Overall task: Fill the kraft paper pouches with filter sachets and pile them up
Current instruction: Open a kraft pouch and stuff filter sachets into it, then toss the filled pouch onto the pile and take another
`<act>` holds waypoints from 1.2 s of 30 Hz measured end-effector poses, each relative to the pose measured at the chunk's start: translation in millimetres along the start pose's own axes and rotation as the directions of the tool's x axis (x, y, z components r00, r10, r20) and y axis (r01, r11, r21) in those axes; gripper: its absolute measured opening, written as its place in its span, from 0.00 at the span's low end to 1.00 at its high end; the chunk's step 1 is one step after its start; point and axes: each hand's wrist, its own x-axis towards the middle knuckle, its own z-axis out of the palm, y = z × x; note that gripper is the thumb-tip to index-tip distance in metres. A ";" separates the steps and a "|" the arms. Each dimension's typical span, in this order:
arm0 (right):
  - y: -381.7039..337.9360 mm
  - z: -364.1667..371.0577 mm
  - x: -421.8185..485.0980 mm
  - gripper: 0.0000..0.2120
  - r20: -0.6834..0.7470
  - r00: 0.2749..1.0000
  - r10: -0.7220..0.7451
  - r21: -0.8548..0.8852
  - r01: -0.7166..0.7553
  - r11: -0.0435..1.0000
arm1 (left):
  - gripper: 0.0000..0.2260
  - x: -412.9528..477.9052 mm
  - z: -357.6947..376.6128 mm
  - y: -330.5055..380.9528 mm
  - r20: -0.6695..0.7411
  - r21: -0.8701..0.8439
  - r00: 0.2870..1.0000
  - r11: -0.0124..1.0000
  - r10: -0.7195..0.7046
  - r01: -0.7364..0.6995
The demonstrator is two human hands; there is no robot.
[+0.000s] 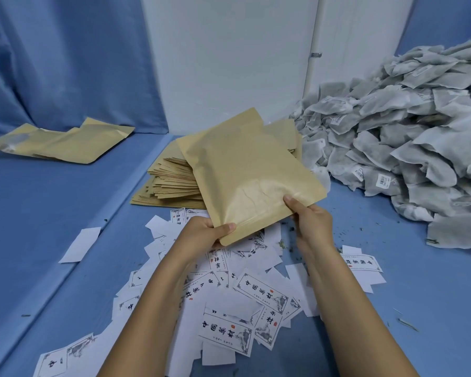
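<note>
A kraft paper pouch (245, 170) is held tilted above the blue surface, its near edge toward me. My left hand (204, 235) grips its near left corner, thumb on top. My right hand (310, 219) pinches the near right edge, thumb on the pouch face. Behind it lies a stack of flat empty kraft pouches (172, 180). A big heap of grey-white filter sachets (408, 137) fills the right side. A few kraft pouches (65, 142) lie spread at the far left.
Many white printed label slips (242, 295) are scattered on the blue cloth (419, 295) beneath my forearms. One blank slip (80, 244) lies apart at left. A white wall panel (229, 63) and a blue curtain (52, 50) stand behind.
</note>
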 end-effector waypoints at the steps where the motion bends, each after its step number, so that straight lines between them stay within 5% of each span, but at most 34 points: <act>1: -0.9 -1.5 0.9 0.03 0.005 1.000 0.000 -0.008 0.000 1.000 | 0.08 0.6 0.1 -1.1 0.007 -0.001 1.000 1.000 -0.005 0.005; 10: -4.0 -7.6 7.2 0.04 -0.088 0.996 -0.027 0.069 0.033 0.997 | 0.07 1.7 -1.9 -1.7 0.021 -0.073 0.999 0.997 -0.028 0.030; 23: -2.9 -6.0 7.7 0.06 -0.054 0.989 -0.136 -0.134 0.128 0.983 | 0.08 -2.0 5.5 3.2 -0.148 -0.592 0.987 0.805 -0.058 -0.042; 29: -5.7 2.8 0.3 0.07 0.110 0.987 -0.116 -0.244 0.140 0.960 | 0.11 4.6 14.2 1.7 -0.253 -0.487 0.967 0.866 -0.021 -0.109; 32: -7.5 8.7 -9.3 0.10 0.145 0.963 -0.228 -0.330 0.264 0.906 | 0.09 1.5 13.7 11.8 -0.297 -0.408 0.953 0.911 -0.064 -0.067; 36: -10.7 30.7 -18.5 0.12 0.188 0.950 -0.248 -0.225 0.287 0.931 | 0.12 2.1 -25.5 46.4 -0.274 -0.324 0.959 0.931 0.077 -0.167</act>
